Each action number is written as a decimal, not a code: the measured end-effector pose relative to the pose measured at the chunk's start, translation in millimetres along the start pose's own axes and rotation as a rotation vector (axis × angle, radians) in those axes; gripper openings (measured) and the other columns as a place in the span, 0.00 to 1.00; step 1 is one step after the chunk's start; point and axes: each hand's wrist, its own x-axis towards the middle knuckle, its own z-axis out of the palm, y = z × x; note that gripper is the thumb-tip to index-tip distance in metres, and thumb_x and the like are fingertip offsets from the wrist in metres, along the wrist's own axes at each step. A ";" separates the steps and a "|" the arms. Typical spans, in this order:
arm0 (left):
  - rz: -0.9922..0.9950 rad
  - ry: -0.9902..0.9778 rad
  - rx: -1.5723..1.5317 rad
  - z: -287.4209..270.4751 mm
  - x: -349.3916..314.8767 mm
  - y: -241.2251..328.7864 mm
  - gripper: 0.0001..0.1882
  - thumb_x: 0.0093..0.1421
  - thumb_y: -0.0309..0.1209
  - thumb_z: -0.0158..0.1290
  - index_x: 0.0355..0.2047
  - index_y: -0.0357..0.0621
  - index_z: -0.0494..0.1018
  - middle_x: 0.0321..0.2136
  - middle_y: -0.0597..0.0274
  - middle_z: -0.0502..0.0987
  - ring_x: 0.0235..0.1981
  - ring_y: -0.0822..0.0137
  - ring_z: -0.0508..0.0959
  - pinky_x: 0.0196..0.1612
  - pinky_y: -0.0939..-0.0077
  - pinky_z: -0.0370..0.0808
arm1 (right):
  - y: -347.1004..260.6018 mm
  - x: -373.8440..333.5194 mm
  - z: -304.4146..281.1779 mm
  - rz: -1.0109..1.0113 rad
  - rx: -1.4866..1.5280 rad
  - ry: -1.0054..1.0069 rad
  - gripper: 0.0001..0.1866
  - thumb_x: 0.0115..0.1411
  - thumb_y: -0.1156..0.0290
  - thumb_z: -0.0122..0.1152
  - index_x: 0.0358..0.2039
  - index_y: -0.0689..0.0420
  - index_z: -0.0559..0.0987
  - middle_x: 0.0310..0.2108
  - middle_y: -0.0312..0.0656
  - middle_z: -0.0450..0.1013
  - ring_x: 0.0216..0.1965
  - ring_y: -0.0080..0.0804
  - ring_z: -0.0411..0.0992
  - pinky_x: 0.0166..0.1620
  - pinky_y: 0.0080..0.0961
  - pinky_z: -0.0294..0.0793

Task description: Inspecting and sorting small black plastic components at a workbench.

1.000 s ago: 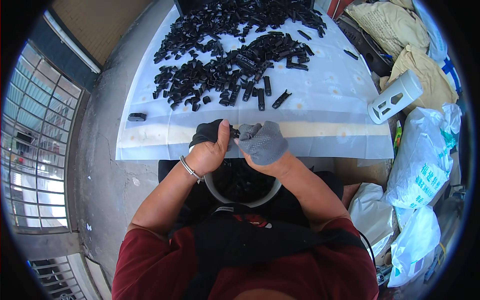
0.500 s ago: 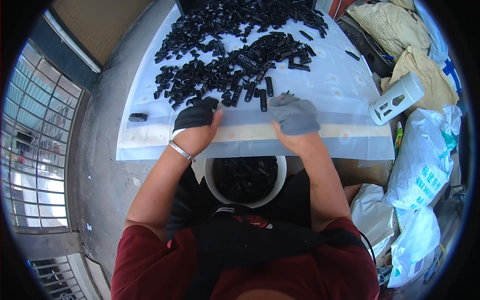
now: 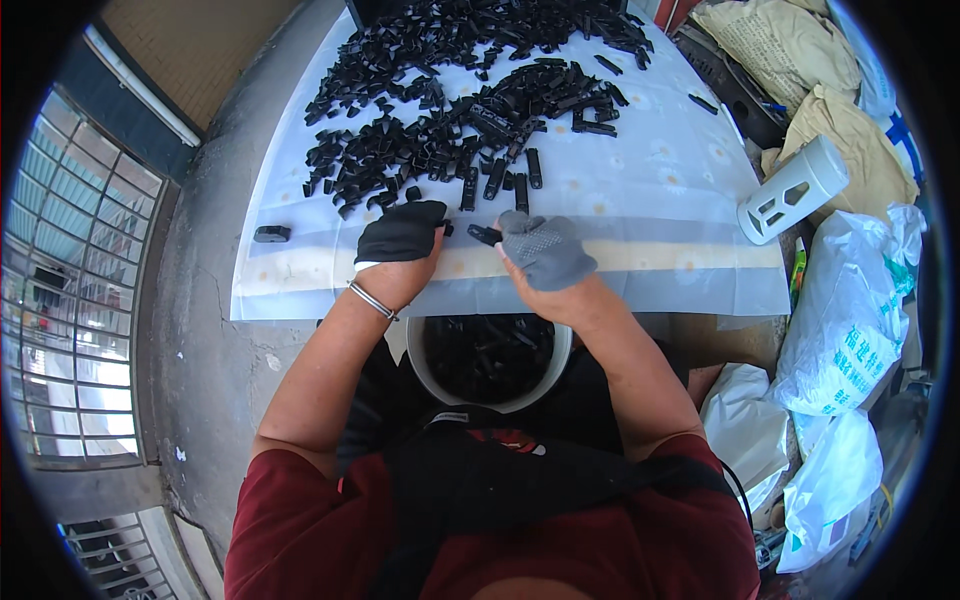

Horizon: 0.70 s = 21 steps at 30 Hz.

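Note:
My left hand [image 3: 402, 243], in a black fingerless glove, is closed over the near edge of the table, with a small black plastic piece [image 3: 447, 229] at its fingertips. Facing it, my right hand [image 3: 548, 252] in a grey dotted glove pinches a longer black plastic part [image 3: 485, 234], which points toward the left hand. A small gap separates the two pieces. Just beyond my hands, several long black parts [image 3: 522, 192] lie on the cloth in front of a large heap of small black pieces [image 3: 375, 155].
A white bucket [image 3: 566, 352] holding black parts stands between my legs, below the table edge. One black part [image 3: 272, 234] lies apart at the left. A white cylinder with cutouts [image 3: 795, 190] leans at the table's right edge, near stacked sacks [image 3: 840, 320].
My right hand has come left and nearer from the row of long parts, now with a black part in its fingers. My left hand has shifted slightly, with a small piece now showing.

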 end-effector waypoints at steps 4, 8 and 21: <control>0.016 -0.030 0.004 -3.5 -3.4 -4.2 0.08 0.51 0.31 0.49 0.31 0.45 0.73 0.27 0.53 0.75 0.27 0.54 0.75 0.30 0.66 0.72 | -14.1 7.9 4.8 -0.003 -0.040 -0.107 0.12 0.53 0.67 0.53 0.37 0.58 0.73 0.30 0.46 0.71 0.30 0.44 0.69 0.36 0.35 0.66; 0.038 -0.056 -0.116 -25.3 -6.2 11.5 0.08 0.51 0.32 0.49 0.30 0.44 0.74 0.26 0.52 0.75 0.26 0.54 0.75 0.29 0.66 0.71 | -16.5 9.0 4.6 -0.088 -0.085 -0.042 0.15 0.52 0.64 0.54 0.39 0.57 0.73 0.30 0.44 0.72 0.30 0.42 0.69 0.35 0.34 0.67; -0.369 -0.122 -1.110 -7.2 -48.9 30.1 0.18 0.62 0.42 0.42 0.39 0.39 0.72 0.23 0.67 0.73 0.25 0.77 0.68 0.30 0.83 0.66 | -35.8 7.4 -1.4 -0.103 0.037 -0.058 0.12 0.50 0.61 0.59 0.30 0.56 0.76 0.27 0.39 0.72 0.28 0.37 0.69 0.32 0.30 0.65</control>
